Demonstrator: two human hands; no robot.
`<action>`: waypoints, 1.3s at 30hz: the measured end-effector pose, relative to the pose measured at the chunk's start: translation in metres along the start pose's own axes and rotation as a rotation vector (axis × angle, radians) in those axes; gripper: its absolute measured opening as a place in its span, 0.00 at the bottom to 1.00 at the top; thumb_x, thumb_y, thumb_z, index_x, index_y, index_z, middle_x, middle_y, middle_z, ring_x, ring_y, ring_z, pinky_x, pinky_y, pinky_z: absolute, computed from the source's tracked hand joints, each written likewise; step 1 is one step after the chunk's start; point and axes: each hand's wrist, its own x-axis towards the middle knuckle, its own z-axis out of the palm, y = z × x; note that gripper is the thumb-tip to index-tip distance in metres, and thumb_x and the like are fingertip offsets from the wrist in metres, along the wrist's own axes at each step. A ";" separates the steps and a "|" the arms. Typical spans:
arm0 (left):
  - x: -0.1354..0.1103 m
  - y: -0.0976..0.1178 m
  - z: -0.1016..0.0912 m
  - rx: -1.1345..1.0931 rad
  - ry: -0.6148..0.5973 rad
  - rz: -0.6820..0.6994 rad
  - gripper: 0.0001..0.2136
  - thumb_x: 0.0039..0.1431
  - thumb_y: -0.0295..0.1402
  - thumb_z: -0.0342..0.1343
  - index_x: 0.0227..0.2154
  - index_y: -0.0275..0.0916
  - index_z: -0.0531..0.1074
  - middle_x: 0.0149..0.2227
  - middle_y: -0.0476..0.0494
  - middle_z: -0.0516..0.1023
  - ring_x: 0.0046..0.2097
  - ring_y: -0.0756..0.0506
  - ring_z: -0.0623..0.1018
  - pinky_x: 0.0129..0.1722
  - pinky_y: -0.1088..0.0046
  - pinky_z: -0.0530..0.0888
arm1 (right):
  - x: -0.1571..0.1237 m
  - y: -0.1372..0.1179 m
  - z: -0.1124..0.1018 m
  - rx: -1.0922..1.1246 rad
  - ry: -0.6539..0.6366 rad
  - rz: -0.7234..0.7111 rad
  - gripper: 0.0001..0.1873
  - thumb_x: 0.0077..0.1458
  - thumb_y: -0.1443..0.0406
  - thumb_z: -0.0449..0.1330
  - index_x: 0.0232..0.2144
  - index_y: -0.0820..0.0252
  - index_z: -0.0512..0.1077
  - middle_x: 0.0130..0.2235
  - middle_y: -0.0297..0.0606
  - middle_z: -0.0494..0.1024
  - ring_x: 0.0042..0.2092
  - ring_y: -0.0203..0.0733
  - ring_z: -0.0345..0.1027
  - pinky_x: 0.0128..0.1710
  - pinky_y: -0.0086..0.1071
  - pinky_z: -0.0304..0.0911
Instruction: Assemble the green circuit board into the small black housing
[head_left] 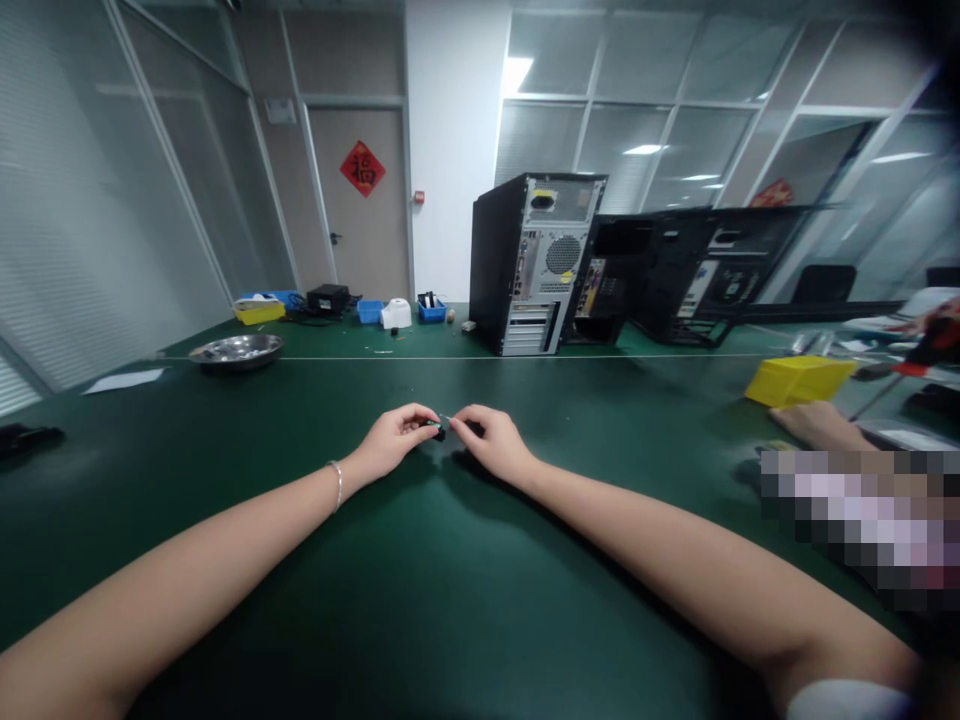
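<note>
Both my hands meet over the middle of the green table [420,600]. My left hand [395,440], with a silvery bracelet [337,486] at the wrist, pinches a small black part [439,432] that has a touch of green on it. Close on its right, my right hand [491,440] has thumb and forefinger pressed together at the same spot. A thin pale sliver shows between the two sets of fingertips, too small to name. Whatever the right fingers hold is mostly hidden.
A metal bowl [241,350] lies back left, beside a white paper [126,380]. Blue bins [431,308] and a black computer tower [499,265] stand along the back. At right, another person's hand [817,425] rests by a yellow box [799,380]; a red-and-black screwdriver [926,350] is near it.
</note>
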 end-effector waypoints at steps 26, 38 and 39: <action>-0.010 0.018 0.012 0.669 -0.127 0.147 0.19 0.51 0.51 0.62 0.34 0.39 0.69 0.35 0.43 0.71 0.38 0.40 0.71 0.39 0.64 0.67 | 0.008 0.010 -0.015 0.136 -0.335 -0.032 0.07 0.55 0.69 0.58 0.37 0.60 0.75 0.38 0.35 0.80 0.39 0.38 0.72 0.41 0.30 0.64; -0.005 0.008 0.005 0.246 -0.047 -0.081 0.16 0.55 0.35 0.59 0.46 0.38 0.67 0.30 0.51 0.70 0.31 0.48 0.69 0.33 0.72 0.66 | 0.012 0.008 -0.024 0.126 -0.515 -0.088 0.07 0.51 0.69 0.63 0.34 0.60 0.70 0.36 0.34 0.75 0.36 0.38 0.66 0.40 0.30 0.62; -0.004 0.006 0.005 0.223 -0.048 -0.082 0.16 0.56 0.35 0.58 0.46 0.38 0.66 0.30 0.50 0.71 0.31 0.49 0.69 0.33 0.73 0.66 | 0.012 0.009 -0.023 0.127 -0.512 -0.092 0.06 0.51 0.68 0.63 0.34 0.60 0.70 0.36 0.34 0.75 0.36 0.38 0.66 0.40 0.30 0.62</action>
